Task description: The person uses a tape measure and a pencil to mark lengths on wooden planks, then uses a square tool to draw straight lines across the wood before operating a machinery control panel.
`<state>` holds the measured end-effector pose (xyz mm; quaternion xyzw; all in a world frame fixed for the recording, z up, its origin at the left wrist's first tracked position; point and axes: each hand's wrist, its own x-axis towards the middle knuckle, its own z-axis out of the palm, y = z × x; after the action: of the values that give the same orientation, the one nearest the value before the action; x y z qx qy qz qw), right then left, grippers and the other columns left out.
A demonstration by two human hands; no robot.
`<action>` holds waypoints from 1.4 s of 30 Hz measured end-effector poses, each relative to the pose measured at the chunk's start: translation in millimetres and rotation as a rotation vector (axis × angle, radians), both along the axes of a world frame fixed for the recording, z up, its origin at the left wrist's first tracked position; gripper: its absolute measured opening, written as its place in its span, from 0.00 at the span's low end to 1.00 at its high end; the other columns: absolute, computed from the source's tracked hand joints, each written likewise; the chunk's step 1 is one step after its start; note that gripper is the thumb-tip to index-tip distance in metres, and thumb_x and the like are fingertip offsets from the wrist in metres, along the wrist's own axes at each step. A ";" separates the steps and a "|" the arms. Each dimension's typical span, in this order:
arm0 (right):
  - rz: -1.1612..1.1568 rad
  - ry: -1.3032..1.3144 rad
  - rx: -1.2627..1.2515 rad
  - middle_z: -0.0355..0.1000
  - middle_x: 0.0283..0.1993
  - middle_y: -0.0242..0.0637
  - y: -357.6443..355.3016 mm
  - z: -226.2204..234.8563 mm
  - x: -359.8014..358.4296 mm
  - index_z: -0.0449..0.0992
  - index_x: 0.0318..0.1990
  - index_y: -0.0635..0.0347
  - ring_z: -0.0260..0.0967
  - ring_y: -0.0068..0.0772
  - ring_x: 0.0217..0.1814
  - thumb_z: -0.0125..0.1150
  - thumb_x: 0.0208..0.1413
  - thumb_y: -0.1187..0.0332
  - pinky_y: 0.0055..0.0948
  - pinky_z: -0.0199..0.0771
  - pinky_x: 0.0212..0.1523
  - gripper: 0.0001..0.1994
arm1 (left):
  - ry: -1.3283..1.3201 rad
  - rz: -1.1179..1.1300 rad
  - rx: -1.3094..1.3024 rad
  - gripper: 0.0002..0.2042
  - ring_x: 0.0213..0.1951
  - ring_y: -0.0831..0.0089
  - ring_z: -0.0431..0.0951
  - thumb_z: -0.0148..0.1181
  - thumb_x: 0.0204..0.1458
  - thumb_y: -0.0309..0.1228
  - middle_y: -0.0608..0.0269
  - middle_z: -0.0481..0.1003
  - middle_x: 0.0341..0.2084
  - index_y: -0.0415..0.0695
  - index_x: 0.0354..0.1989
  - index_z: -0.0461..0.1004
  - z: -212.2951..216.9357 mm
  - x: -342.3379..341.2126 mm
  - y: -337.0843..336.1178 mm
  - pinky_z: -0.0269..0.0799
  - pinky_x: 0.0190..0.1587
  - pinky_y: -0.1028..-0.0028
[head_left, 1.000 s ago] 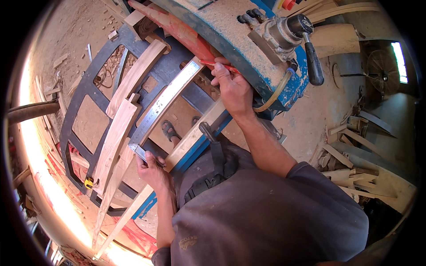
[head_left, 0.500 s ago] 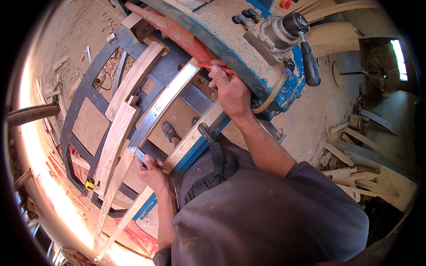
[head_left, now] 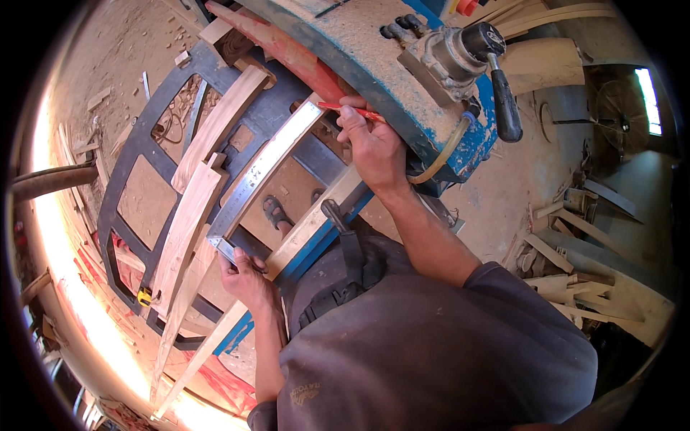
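A steel try square [head_left: 256, 177] lies slantwise across the dark slotted metal table [head_left: 133, 169]. Its short arm is pinched in my left hand [head_left: 249, 279], fingers closed. At the far end of the blade, my right hand [head_left: 374, 147] grips a red pencil [head_left: 364, 113], its point close to the blade's tip beside a red guard [head_left: 305, 68]. A notched pale wood piece [head_left: 188, 233] rests left of the square, and another wood piece [head_left: 221, 129] lies beyond it. What lies directly under the blade is largely hidden.
A blue machine [head_left: 359, 61] covered in sawdust stands at the far right, with a black lever [head_left: 506, 104]. A pale wooden rail [head_left: 316, 219] runs before my waist. A yellow tape measure [head_left: 144, 297] sits on the table's left part. Wood offcuts [head_left: 550, 251] are heaped at right.
The view has shifted very slightly. Both hands, the square and the pencil keep practically the same places.
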<state>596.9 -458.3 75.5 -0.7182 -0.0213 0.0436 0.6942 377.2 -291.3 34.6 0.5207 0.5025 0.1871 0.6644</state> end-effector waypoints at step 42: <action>0.356 -0.546 -0.291 0.79 0.43 0.48 -3.1 16.8 -63.5 0.80 0.51 0.63 0.79 0.54 0.42 0.64 0.60 0.78 0.43 0.79 0.43 0.11 | -0.066 0.125 -0.031 0.09 0.16 0.79 0.64 0.48 0.75 0.31 0.69 0.63 0.18 0.41 0.45 0.73 10.2 -37.9 31.7 0.57 0.19 0.77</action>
<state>533.4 -461.4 92.2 -0.7798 -0.3246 -0.0272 0.5346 339.3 -259.5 44.8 0.4716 0.5147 0.2373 0.6755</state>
